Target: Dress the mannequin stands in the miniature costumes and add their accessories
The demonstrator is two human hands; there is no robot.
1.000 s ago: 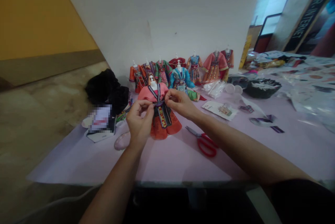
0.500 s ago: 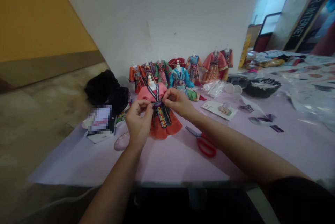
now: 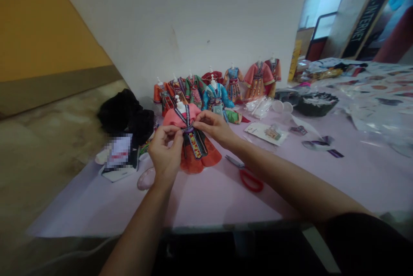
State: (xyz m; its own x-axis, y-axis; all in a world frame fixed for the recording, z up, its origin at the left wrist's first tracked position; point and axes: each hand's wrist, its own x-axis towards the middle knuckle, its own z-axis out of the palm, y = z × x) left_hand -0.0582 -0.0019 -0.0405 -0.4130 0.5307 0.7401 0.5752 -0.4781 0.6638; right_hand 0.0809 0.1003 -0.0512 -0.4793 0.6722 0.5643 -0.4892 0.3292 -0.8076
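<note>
**Fig. Miniature costume pinched at the waist, seen from the head camera**

Head view: L hand (image 3: 165, 155) and R hand (image 3: 213, 127) are together at the waist of a miniature robe-and-skirt costume (image 3: 195, 147), which is fitted on a small white mannequin form (image 3: 180, 107). Fingertips of both hands clamp a narrow purple sash (image 3: 188, 128) from either side, almost meeting at the centre front.

Position: costume is upright, just in front of the person, above a lilac paper table cover (image 3: 206, 200). Hem contact w/ the cover is hard to judge from this angle.

Handling (est.): whole piece looks v. light. Orange-red skirt is soft and limp; black embroidered front panel is prob. a little stiffer. Sash is thin and may slip, so a firm pinch at the waist or a hold on the mannequin form seems safest; small trims may be fragile.

Surroundings: red-handled scissors (image 3: 248, 180) lie right of the skirt. A pale pink round disc (image 3: 146, 178) sits left of the hem. Other miniature costumes (image 3: 216, 91) stand in a row before a white board (image 3: 180, 22). Black cloth (image 3: 119, 112) is heaped at left; printed card (image 3: 266, 133) and black bowl (image 3: 316, 105) are at right.
</note>
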